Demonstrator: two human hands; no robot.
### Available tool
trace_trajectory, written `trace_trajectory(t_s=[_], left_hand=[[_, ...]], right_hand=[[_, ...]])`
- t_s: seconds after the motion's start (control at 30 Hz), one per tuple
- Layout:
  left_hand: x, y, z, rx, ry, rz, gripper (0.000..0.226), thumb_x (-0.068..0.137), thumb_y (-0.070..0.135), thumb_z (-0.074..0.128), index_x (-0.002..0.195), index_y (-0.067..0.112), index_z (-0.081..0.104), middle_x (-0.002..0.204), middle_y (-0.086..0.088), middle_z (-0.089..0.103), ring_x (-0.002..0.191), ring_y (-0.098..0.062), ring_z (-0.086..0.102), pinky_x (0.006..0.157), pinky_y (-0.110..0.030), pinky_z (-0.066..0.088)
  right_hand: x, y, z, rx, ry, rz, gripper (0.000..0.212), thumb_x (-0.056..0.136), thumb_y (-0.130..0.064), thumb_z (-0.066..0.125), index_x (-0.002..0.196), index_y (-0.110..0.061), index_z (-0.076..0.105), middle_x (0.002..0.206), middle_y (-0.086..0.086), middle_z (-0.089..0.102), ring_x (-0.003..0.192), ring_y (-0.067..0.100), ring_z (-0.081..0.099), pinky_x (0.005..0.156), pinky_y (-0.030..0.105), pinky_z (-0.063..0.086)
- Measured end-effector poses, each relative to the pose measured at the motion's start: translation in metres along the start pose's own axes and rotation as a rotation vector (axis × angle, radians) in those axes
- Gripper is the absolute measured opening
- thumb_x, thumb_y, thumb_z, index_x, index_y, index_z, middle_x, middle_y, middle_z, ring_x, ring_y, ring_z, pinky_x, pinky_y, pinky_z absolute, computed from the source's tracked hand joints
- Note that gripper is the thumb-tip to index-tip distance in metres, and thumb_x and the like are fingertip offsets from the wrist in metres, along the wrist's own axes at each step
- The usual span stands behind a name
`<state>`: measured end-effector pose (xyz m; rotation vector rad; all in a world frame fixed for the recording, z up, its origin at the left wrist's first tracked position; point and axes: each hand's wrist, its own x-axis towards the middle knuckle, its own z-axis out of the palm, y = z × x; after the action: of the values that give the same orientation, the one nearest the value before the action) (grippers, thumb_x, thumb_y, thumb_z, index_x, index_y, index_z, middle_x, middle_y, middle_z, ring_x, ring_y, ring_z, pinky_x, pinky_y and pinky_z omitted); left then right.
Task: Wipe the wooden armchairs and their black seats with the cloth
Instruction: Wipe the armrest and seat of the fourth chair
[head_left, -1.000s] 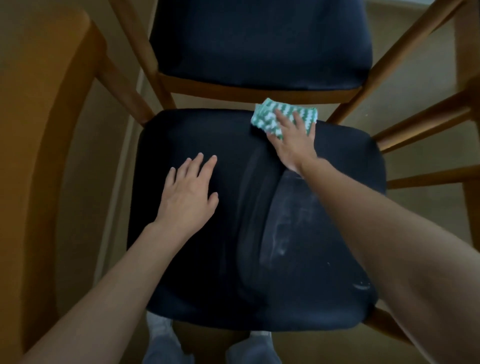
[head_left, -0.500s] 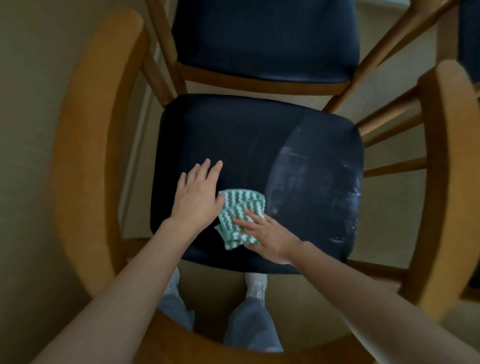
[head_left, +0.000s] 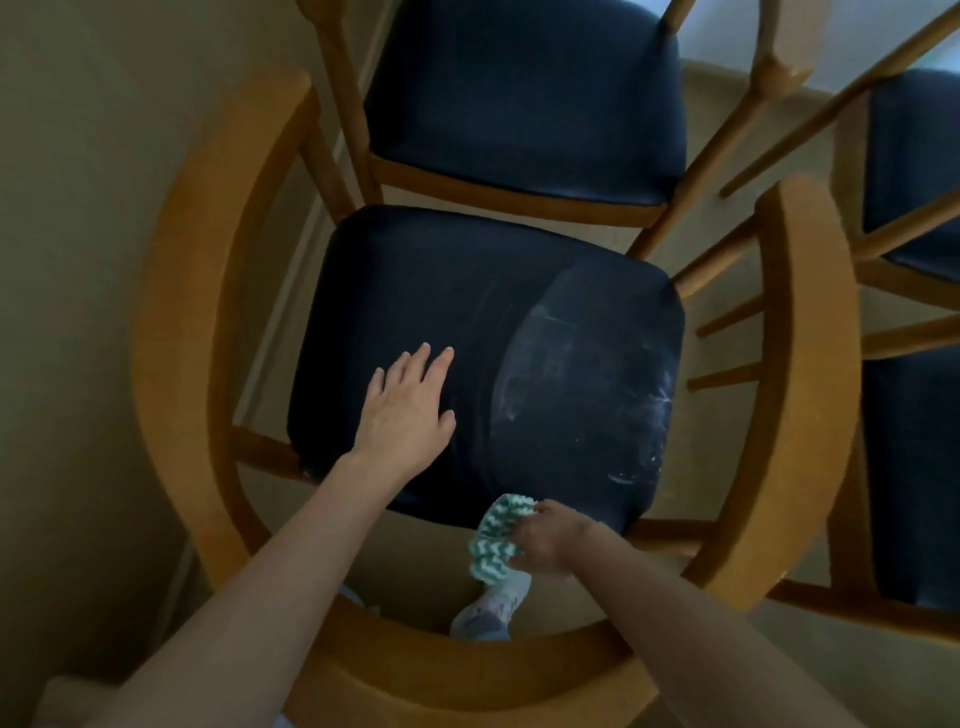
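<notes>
L hand (head_left: 408, 410) is laid flat, fingers straight, on black padded seat (head_left: 415, 291) of curved wooden armchair (head_left: 176, 338). Green-white zigzag cloth (head_left: 493, 540) is gripped by R hand (head_left: 545, 540) at seat's near edge. Pale smears (head_left: 582, 374) are seen beside L hand.

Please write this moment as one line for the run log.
left hand: flat on black seat | right hand: grips cloth at seat's near edge | seat's right half: pale streaks

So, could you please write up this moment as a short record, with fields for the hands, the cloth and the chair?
left hand: flat on the black seat, fingers straight
right hand: grips the cloth at the seat's near edge
cloth: green-and-white, bunched
seat surface: pale streaks on its right half
frame: wooden arm curving round the seat
beyond: second armchair
</notes>
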<state>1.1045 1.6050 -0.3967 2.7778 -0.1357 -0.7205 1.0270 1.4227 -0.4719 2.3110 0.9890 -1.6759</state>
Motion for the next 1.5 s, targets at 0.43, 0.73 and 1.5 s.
trace_trajectory(t_s=[0.43, 0.73, 1.5], left_hand=[[0.036, 0.011, 0.008, -0.751, -0.297, 0.071, 0.058, 0.088, 0.026, 0.064, 0.14, 0.024, 0.037, 0.127, 0.007, 0.054, 0.118, -0.011, 0.05, 0.09, -0.019, 0.042], [0.105, 0.062, -0.023, -0.767, -0.148, 0.206, 0.016, 0.084, 0.004, 0.055, 0.08, 0.019, 0.06, 0.077, 0.003, 0.062, 0.071, -0.013, 0.058, 0.07, -0.034, 0.046], [0.252, 0.094, 0.067, 0.019, 0.109, 0.531, 0.072, 0.095, 0.012, 0.05, 0.149, 0.029, 0.006, 0.159, 0.0, -0.003, 0.146, -0.016, -0.005, 0.115, -0.037, -0.011]], right_hand=[[-0.042, 0.046, -0.091, 1.227, 0.738, -0.043, 0.019, 0.099, -0.039, 0.04, 0.098, -0.039, 0.059, 0.094, -0.013, 0.067, 0.088, 0.003, 0.062, 0.084, 0.024, 0.046], [-0.115, 0.076, -0.079, 0.709, 1.036, 0.472, 0.047, 0.097, -0.036, 0.043, 0.142, -0.025, 0.034, 0.139, -0.004, 0.048, 0.13, 0.013, 0.041, 0.111, 0.032, 0.028], [-0.141, 0.112, 0.003, 0.183, 1.083, 0.744, 0.057, 0.089, -0.051, 0.036, 0.142, -0.029, 0.032, 0.15, -0.003, 0.029, 0.145, 0.021, 0.007, 0.115, 0.045, 0.007]])
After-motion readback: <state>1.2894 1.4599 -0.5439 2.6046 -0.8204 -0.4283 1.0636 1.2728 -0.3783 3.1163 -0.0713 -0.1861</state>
